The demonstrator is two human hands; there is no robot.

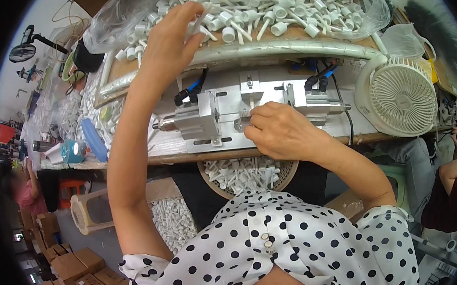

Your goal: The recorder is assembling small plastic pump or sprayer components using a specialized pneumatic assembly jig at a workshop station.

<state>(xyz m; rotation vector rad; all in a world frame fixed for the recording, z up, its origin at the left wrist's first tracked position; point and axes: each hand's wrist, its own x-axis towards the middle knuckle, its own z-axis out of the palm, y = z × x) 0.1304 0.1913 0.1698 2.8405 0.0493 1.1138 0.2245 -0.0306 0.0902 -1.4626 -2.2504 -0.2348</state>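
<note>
My left hand (173, 40) is at the near left of a heap of white caps with thin stems (269, 18). Its thumb and fingers curl around a white cap piece (197, 25), partly hidden by the fingers. My right hand (282, 129) is closed over the middle of a metal clamping fixture (203, 120), fingertips pressed together. Whatever sits in those fingertips is hidden. A small clear block (240, 124) shows just left of them, between the fixture's two facing metal blocks.
A white tubular frame (293, 46) edges the heap. To the right stands a white fan (404, 96). Below the bench edge are a round basket (288, 176) of white pieces and a box of more (172, 223). Black hoses with blue tubes (192, 89) rise behind the fixture. Another person sits far right.
</note>
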